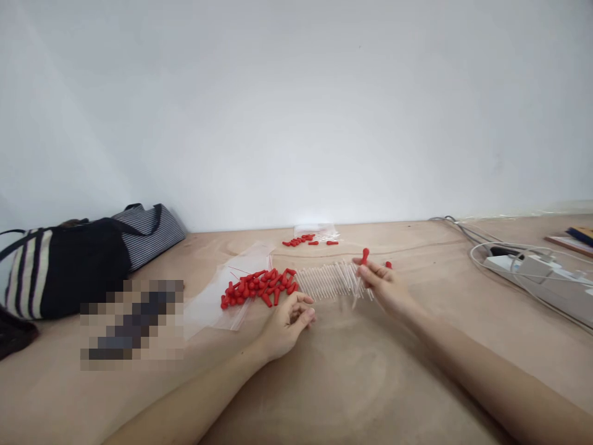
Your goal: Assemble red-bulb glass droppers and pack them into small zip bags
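Observation:
My right hand [377,281] pinches a dropper by its red rubber bulb [365,256]. The bulb points up, and a thin clear tube, blurred, hangs below my fingers. Under and beside that hand, a row of slim glass tubes [324,281] lies side by side on the table. My left hand [290,324] rests near the row's left end, fingers loosely curled with a gap to the thumb and nothing visible between them. Just beyond it is a pile of red rubber bulbs [252,287], partly on a clear plastic bag [213,309]. Another red bulb [388,265] shows behind my right hand.
Toward the wall, more red-bulbed droppers [299,240] lie by a small clear bag [308,229]. A black bag with striped parts [88,266] sits at left, near a pixelated dark item [134,321]. A white power strip [532,278] with cables occupies the right.

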Demonstrator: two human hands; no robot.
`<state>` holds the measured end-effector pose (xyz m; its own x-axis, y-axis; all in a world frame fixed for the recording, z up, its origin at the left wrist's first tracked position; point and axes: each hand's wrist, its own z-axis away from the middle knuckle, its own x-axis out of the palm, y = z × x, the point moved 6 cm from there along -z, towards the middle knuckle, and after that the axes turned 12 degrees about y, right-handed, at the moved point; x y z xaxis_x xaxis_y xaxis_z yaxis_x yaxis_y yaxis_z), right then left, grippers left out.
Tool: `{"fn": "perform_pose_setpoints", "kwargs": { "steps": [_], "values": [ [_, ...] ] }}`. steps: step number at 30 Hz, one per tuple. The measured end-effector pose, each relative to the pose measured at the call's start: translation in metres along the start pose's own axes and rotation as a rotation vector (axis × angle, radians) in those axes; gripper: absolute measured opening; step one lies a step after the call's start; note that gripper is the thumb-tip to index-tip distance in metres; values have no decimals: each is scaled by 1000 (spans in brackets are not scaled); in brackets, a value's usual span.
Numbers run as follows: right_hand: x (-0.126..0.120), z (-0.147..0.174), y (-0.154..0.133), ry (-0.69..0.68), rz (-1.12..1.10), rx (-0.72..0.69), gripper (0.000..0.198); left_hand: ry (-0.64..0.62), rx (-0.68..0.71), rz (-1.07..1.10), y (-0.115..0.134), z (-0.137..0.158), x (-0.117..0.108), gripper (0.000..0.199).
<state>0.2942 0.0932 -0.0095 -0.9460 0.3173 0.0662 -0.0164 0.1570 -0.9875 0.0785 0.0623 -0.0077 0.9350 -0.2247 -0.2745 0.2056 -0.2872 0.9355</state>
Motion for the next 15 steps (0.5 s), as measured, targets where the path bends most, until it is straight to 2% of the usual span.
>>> {"fn": "perform_pose_setpoints", "kwargs": {
  "steps": [2,4,5,7,10,15],
  "values": [
    [-37,-25,-1,178,142,-28,41,5,1,-34,-2,-1,-3,18],
    [-72,-43,0,307,388,-27,37,-2,2,-67,-2,-1,-3,16],
    [-86,-48,3,329,559,-1,35,-6,0,-81,-2,-1,-2,15],
    [-107,-52,7,367,665,34,33,-12,-5,-104,-1,-1,-1,13],
    [-117,-51,13,350,816,36,33,-11,-6,-123,-1,0,0,13],
    [-103,-52,16,288,1001,-45,29,-20,4,-155,0,0,0,13]
  ]
}}
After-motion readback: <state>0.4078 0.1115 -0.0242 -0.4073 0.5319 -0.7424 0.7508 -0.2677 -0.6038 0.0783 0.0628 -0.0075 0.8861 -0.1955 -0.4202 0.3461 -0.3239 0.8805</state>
